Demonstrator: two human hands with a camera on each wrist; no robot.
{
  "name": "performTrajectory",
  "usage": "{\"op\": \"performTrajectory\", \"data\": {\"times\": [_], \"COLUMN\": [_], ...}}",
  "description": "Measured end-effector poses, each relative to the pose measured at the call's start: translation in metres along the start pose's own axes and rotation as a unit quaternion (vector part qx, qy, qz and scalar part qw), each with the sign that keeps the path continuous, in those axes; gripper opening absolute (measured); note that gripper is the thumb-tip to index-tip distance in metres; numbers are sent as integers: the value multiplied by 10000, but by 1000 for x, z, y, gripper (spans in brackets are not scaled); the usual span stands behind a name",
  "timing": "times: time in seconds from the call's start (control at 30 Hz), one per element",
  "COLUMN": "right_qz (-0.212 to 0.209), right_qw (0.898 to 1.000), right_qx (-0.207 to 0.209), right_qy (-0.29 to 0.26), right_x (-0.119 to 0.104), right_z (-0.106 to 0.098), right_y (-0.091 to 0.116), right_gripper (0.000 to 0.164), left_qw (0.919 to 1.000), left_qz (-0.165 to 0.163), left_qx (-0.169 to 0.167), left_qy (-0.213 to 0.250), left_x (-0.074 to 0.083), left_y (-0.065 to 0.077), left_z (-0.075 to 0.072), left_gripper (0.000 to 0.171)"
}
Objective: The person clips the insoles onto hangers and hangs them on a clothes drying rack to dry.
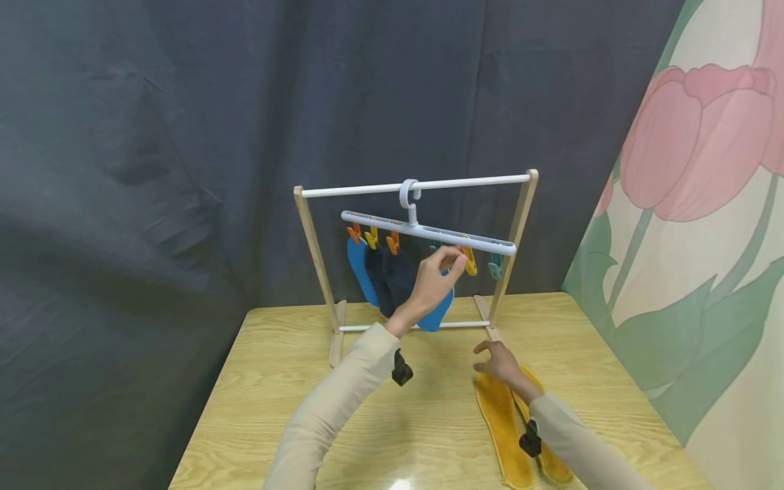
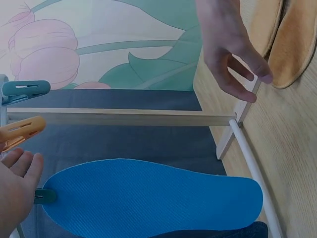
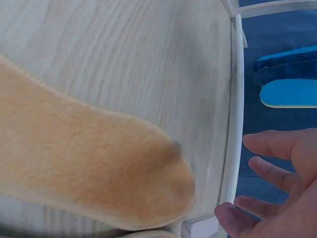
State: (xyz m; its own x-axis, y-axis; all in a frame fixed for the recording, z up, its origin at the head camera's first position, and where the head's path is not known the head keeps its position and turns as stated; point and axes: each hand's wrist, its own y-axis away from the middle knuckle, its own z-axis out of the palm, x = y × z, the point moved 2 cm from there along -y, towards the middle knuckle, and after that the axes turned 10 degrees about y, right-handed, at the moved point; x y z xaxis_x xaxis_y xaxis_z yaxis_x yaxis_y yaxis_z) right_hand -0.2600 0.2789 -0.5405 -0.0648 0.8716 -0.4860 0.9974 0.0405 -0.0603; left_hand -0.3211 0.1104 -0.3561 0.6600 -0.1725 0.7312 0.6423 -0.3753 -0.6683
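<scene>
My left hand (image 1: 436, 275) is raised at the hanger (image 1: 429, 233), its thumb and index finger pinching the top of a yellow clothespin (image 1: 469, 260). In the left wrist view that clothespin (image 2: 22, 130) tilts, and the thumb and index finger are out of frame. Behind this hand a blue insole (image 2: 148, 196) hangs from a teal clothespin (image 2: 45, 196). My right hand (image 1: 501, 362), fingers loosely bent and holding nothing, hovers by the upper ends of two fuzzy yellow insoles (image 1: 503, 425) on the table. In the right wrist view its fingers (image 3: 275, 173) are spread apart.
The hanger hooks over the white top bar (image 1: 349, 191) of a wooden stand. Dark insoles (image 1: 392, 279) and another blue one (image 1: 361, 269) hang at its left from orange and yellow clothespins. A teal clothespin (image 1: 495, 266) hangs at the right end. A tulip-painted wall (image 1: 692, 272) borders the right.
</scene>
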Motion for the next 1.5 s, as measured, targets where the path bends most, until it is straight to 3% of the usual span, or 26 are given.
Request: {"op": "performTrajectory", "data": {"times": [0.07,0.3,0.67,1.1,1.5], "right_qz": [19,54,314,256,331], "right_qw": [10000,9997,9972,9930,9939], "right_qx": [-48,-123,-438,-568,-531], "right_qy": [-12,206,525,1005,909], "right_x": [1,6,14,19,24], "right_z": [1,3,13,15,21], "right_y": [0,2,8,16,17], "right_gripper": [30,32,41,56,60], "left_qw": [10000,9994,9977,9927,9928], "left_qz": [-43,-161,-425,-685,-764], "left_qx": [0,-152,-127,5,49], "left_qy": [15,261,506,996,919], "left_x": [-3,29,24,19,17], "left_y": [0,2,4,4,4], "left_z": [0,-1,-1,-2,-2], "left_gripper": [17,16,19,30,34]}}
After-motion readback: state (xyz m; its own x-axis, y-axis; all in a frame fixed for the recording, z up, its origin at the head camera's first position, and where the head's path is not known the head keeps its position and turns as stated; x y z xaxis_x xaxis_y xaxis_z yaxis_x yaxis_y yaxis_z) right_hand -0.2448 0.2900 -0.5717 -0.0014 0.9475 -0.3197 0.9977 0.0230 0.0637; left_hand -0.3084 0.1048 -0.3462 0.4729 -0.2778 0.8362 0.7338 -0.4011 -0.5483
